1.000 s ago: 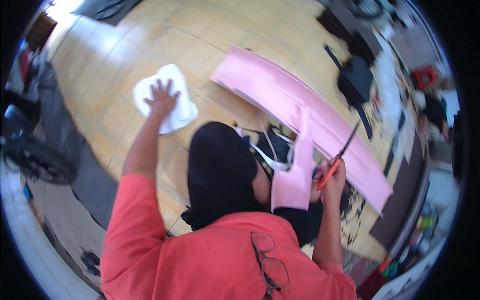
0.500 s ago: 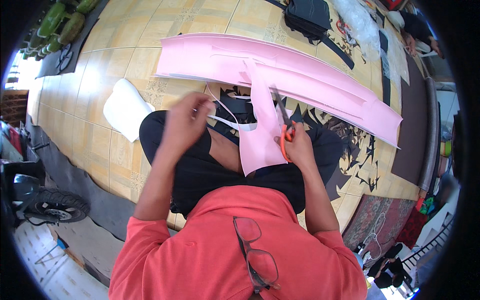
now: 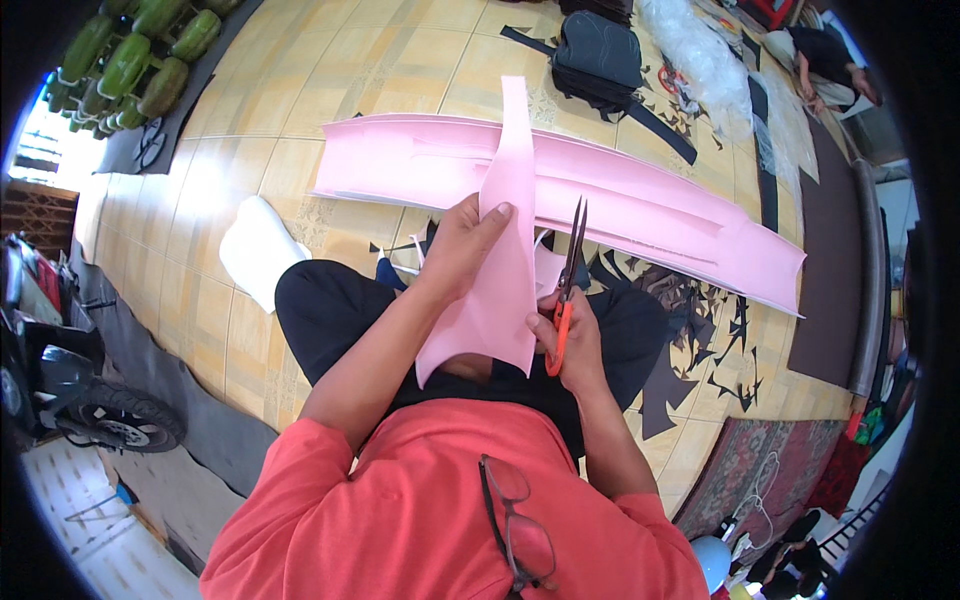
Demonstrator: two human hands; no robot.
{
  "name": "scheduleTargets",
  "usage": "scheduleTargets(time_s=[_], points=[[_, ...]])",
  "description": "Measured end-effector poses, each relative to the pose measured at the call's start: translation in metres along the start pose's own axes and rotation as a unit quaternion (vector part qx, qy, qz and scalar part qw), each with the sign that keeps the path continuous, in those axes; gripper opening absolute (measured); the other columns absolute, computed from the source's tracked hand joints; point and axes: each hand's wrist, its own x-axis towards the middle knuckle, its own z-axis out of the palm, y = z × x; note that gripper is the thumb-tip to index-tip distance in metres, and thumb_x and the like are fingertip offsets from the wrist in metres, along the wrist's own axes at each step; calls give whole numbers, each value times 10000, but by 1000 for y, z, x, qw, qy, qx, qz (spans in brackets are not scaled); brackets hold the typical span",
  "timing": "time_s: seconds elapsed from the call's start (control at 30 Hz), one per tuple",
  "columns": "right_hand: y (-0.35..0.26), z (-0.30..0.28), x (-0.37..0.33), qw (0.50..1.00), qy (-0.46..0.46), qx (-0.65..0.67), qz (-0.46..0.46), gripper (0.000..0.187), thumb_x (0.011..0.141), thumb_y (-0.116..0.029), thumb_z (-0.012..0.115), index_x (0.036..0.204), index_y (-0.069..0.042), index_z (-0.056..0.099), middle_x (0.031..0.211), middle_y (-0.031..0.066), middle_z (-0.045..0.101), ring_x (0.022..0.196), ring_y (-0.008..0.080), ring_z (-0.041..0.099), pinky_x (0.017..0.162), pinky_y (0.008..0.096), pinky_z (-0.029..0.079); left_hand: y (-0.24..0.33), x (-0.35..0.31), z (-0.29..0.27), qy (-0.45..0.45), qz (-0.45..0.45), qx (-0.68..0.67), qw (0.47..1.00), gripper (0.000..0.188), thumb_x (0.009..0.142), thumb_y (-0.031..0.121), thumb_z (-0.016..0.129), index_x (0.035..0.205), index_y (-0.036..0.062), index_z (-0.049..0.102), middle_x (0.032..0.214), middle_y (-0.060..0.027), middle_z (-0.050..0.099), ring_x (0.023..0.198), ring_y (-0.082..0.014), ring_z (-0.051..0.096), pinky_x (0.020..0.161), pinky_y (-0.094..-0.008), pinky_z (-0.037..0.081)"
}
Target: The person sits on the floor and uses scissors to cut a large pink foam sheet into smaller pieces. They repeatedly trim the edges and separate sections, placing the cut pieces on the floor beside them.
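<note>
My left hand (image 3: 462, 248) grips the edge of a cut pink sheet piece (image 3: 505, 290), its thumb lying on the face. The piece stands upright above my lap, with a narrow strip at the top and a wider, curved-in lower end. In my right hand (image 3: 582, 345) are scissors (image 3: 570, 270) with orange handles. Their dark blades point up and away, nearly closed, just right of the piece. Beyond my knees a long, curled pink sheet (image 3: 640, 200) lies on the floor, partly hidden by the held piece.
Black offcuts (image 3: 690, 310) litter the floor by my right knee. A white curved sheet (image 3: 258, 248) lies left of my left knee. Farther off are a black bag (image 3: 597, 55), clear plastic (image 3: 700, 60) and another person (image 3: 830, 65). A motorcycle wheel (image 3: 120, 415) stands at the left.
My left hand has moved right and now grips the pink piece, which has been turned and raised. The thin offcut strip has left that hand. My right hand with the scissors has dropped slightly.
</note>
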Motion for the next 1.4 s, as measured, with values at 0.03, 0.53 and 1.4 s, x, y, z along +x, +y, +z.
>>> scheduleTargets(time_s=[0.03, 0.53, 1.4], points=[[-7, 3, -3, 998, 3, 57, 34, 202, 858, -65, 663, 959, -15, 495, 827, 50, 561, 643, 106, 565, 578, 255, 505, 13, -2, 6, 7, 24, 17, 1000, 288, 924, 219, 614, 1040, -45, 619, 814, -49, 660, 687, -124, 610, 630, -280, 497], [-49, 0, -5, 960, -71, -210, -173, 382, 907, -310, 588, 1073, 29, 532, 863, 169, 583, 787, 301, 595, 714, 368, 463, 91, -40, -8, -60, 77, 423, 901, 259, 796, 214, 695, 884, -28, 678, 649, -136, 630, 582, -158, 590, 571, -324, 474], [-60, -27, -1, 956, -190, -221, -37, 369, 933, -318, 559, 781, 18, 551, 572, 102, 501, 511, 152, 530, 487, 297, 418, 98, -35, -19, -236, -55, 391, 888, 191, 803, 117, 680, 916, -36, 665, 742, 4, 621, 658, -51, 519, 587, -231, 433]])
